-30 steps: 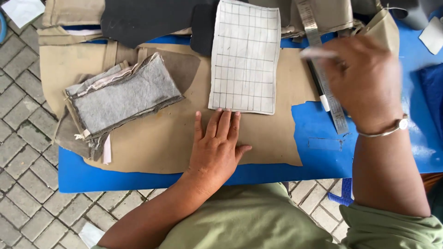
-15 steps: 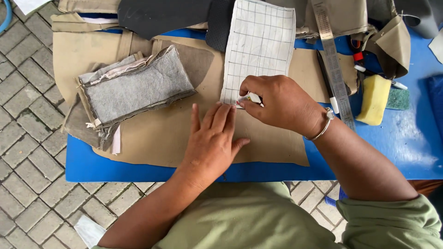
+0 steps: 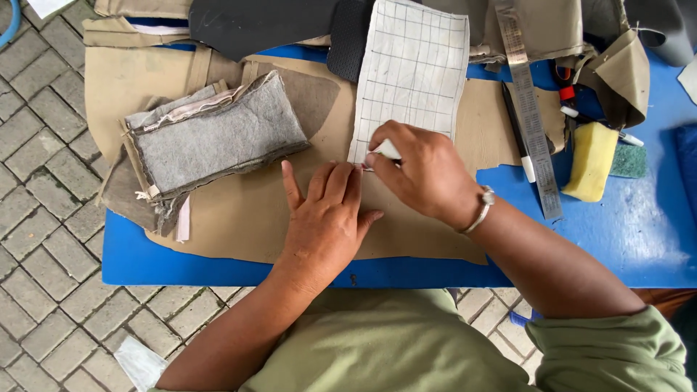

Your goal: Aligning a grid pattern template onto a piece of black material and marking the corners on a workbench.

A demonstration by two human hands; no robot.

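On the tan sheet [image 3: 247, 218], left hand [image 3: 323, 218] rests flat, fingers released; right hand [image 3: 421, 170] pinches white chalk [image 3: 387, 149] at the grid pattern's [image 3: 414, 72] lower edge.

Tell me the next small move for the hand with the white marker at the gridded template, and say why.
Probably draw the white marker along the bottom edge of the gridded template. The right hand holds its tip at the template's lower left corner, on the tan sheet, and the left hand lies flat just below, pinning the sheet, so tracing looks ready to start.
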